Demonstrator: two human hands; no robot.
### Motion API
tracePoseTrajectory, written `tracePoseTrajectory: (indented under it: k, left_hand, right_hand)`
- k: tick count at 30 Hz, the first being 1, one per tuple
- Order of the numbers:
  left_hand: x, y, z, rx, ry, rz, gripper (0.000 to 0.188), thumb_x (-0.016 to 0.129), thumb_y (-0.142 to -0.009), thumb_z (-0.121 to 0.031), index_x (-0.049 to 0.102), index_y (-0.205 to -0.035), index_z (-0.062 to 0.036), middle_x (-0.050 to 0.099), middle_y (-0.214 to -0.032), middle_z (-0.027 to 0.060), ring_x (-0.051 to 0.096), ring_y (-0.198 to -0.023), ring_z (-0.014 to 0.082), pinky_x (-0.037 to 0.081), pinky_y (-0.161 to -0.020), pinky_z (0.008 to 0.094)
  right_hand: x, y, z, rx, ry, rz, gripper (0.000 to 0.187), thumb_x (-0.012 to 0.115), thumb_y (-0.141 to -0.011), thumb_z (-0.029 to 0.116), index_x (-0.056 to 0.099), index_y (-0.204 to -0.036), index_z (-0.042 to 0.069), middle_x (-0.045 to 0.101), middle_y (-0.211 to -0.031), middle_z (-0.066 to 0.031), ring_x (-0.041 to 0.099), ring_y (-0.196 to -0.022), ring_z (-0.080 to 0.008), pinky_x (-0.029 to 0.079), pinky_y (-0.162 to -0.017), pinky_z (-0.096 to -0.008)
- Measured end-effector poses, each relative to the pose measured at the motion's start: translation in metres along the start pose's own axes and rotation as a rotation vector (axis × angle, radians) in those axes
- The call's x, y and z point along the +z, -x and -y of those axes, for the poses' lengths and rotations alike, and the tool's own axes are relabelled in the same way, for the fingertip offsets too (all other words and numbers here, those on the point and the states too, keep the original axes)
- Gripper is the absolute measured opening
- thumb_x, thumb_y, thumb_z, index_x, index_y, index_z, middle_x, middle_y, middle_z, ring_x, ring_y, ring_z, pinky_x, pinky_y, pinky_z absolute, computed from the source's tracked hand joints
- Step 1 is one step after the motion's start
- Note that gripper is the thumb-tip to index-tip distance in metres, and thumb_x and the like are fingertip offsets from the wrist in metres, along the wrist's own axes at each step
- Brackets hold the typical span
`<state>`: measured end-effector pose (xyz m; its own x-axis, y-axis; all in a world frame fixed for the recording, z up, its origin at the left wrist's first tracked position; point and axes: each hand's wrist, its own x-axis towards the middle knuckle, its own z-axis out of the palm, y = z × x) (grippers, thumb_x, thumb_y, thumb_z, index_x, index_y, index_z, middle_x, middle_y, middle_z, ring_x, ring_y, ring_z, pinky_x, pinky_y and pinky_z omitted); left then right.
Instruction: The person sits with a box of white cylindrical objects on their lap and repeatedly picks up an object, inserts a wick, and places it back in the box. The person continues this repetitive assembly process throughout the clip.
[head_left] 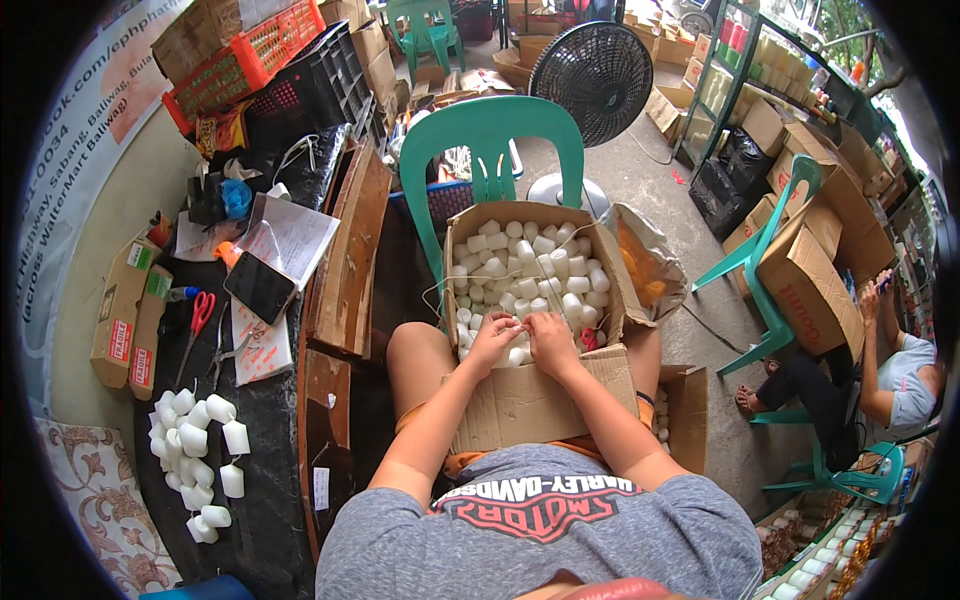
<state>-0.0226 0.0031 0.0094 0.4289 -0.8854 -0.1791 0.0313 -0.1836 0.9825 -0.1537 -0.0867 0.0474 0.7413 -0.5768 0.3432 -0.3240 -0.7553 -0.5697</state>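
My left hand (492,340) and my right hand (551,341) meet over the near side of an open cardboard box (618,270). Both have their fingers pinched together, tip to tip; a small pale bit shows between them, too small to name. Inside the box lies a heap of short white cylinders (525,250), rounded at the ends. A thin pale cord or wire (432,292) loops across the heap and over the box's left side. Near my right hand, something small and red (592,339) lies among the cylinders. The near flap (540,395) folds down toward my lap.
A green plastic chair (490,115) stands behind the box, with a black fan (592,85) beyond. On the black-topped table at left lie a cluster of white cylinders (185,450), red scissors (198,320) and a phone (260,287). Another person (895,375) sits at right.
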Motion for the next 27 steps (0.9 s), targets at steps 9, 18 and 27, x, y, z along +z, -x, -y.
tracePoseTrajectory:
  k: [9, 18, 27]
  left_hand:
    - [-0.008, -0.003, 0.007, -0.078, 0.254, 0.020, 0.027, 0.064, -0.084, -0.026, 0.066, -0.098, -0.0028, 0.043, -0.123, 0.0029, 0.042, -0.113, 0.0136, 0.033, -0.095, 0.0294]
    - [-0.001, 0.005, -0.010, 0.000, 0.036, -0.029, 0.023, 0.067, -0.083, -0.026, 0.068, -0.090, -0.0039, 0.046, -0.122, 0.0059, 0.042, -0.113, 0.0172, 0.035, -0.094, 0.0319]
    - [0.005, 0.004, -0.004, 0.248, -0.307, -0.116, 0.017, 0.063, -0.084, -0.021, 0.065, -0.088, -0.0039, 0.052, -0.112, 0.0085, 0.046, -0.108, 0.0224, 0.036, -0.092, 0.0317]
  right_hand:
    - [-0.010, -0.001, 0.005, -0.122, -0.129, -0.140, 0.008, 0.065, -0.077, 0.011, 0.064, -0.083, 0.005, 0.062, -0.083, -0.0083, 0.055, -0.081, -0.0279, 0.045, -0.073, -0.0370]
    - [-0.008, -0.005, -0.010, 0.030, -0.250, 0.085, 0.015, 0.060, -0.082, 0.017, 0.063, -0.083, 0.003, 0.061, -0.083, -0.0110, 0.054, -0.081, -0.0290, 0.044, -0.073, -0.0373]
    - [0.005, 0.001, -0.013, -0.035, -0.148, 0.042, 0.015, 0.055, -0.085, 0.016, 0.059, -0.086, 0.002, 0.057, -0.097, -0.0136, 0.050, -0.093, -0.0316, 0.040, -0.084, -0.0387]
